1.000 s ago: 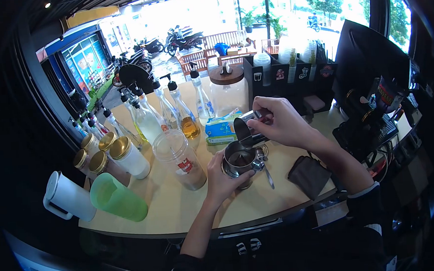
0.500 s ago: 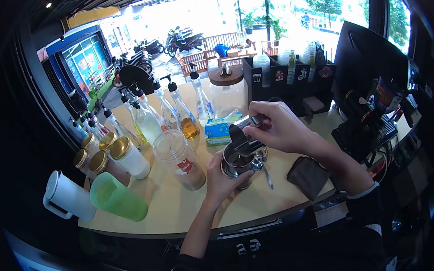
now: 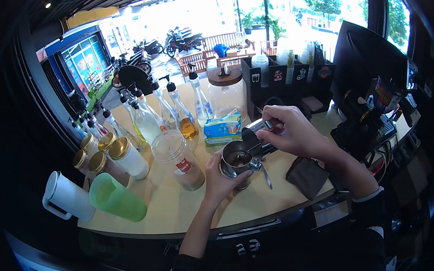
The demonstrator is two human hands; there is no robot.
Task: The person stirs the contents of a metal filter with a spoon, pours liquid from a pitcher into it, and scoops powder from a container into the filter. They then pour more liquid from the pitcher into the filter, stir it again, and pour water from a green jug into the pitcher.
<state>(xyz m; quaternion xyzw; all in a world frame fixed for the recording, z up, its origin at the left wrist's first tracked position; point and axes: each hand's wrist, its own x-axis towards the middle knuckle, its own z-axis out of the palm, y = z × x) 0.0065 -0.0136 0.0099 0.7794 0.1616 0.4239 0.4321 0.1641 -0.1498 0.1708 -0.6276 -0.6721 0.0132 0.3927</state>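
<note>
My left hand [image 3: 223, 183] is wrapped round a round metal cup [image 3: 237, 170], with the thumb along its near side. Dark brown contents show inside the cup. Above its right rim, my right hand [image 3: 291, 131] grips a small steel pitcher [image 3: 253, 142] by the handle, tilted with its mouth toward the cup. Whether anything is flowing from the pitcher cannot be made out. A spoon [image 3: 267, 177] lies on the counter just right of the cup. To the left of my left hand stands a clear jar [image 3: 179, 160] with a red label and brown contents.
Pump bottles [image 3: 183, 112], gold-lidded jars [image 3: 128, 161], a green pitcher [image 3: 116, 199] and a white jug [image 3: 67, 197] crowd the counter's left. Behind the cup sits a blue-and-green packet [image 3: 222, 127]. A dark folded cloth [image 3: 307, 177] lies right, before a black monitor [image 3: 371, 61].
My right hand has shifted a little to the right with the pitcher, so more of the cup's inside shows. My left hand has stayed nearly in place on the cup.
</note>
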